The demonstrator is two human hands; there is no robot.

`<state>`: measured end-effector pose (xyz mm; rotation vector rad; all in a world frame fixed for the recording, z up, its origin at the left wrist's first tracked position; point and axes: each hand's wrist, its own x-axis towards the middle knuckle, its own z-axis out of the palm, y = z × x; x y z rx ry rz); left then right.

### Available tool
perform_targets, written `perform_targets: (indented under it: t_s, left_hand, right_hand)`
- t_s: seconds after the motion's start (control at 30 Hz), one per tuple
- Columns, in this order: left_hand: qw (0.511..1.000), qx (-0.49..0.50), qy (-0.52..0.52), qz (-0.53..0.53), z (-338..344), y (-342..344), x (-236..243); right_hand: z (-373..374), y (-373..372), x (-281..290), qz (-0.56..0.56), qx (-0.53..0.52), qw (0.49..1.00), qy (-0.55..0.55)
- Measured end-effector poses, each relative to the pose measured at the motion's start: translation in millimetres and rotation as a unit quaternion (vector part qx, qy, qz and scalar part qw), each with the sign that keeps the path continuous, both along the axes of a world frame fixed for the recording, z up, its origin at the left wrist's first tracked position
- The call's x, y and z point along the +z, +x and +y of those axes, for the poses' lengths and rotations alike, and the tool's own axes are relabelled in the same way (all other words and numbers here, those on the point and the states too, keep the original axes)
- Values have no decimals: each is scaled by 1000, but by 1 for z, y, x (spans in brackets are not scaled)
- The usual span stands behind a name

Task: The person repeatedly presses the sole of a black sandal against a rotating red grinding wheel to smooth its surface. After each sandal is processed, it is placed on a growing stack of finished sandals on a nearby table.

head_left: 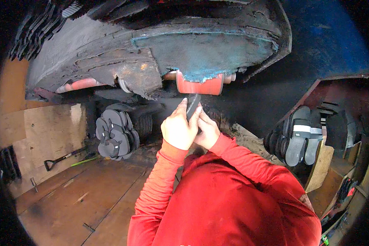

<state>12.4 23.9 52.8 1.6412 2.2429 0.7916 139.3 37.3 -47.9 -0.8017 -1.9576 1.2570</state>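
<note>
My left hand (179,127) and my right hand (206,130) are closed around a narrow dark grey piece (193,105), which looks like a sole held on edge. Its top end is at the lower edge of a wide red sanding roller (199,88); I cannot tell whether they touch. The roller is under a worn, dust-covered dark hood (207,53) with a ragged blue-stained edge. My fingertips are just below the roller, and the lower part of the piece is hidden by my hands.
A second, narrower red roller (80,84) is at the left. Piles of dark sandals stand at left (115,135) and right (295,135). A brown board floor (69,205) lies below, with a black-handled tool (63,158). Dark pieces hang at the upper left (33,33).
</note>
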Motion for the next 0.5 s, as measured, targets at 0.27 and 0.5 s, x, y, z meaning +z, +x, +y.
perform_targets:
  t_s: [0.27, 0.5]
  left_hand:
    - [994, 1, -106, 16, 15, 2, 1]
    - [993, 40, 13, -109, 5, 10, -7]
  right_hand:
    - [17, 15, 26, -27, 49, 994, -93]
    - [16, 18, 28, -83, 7, 994, 69]
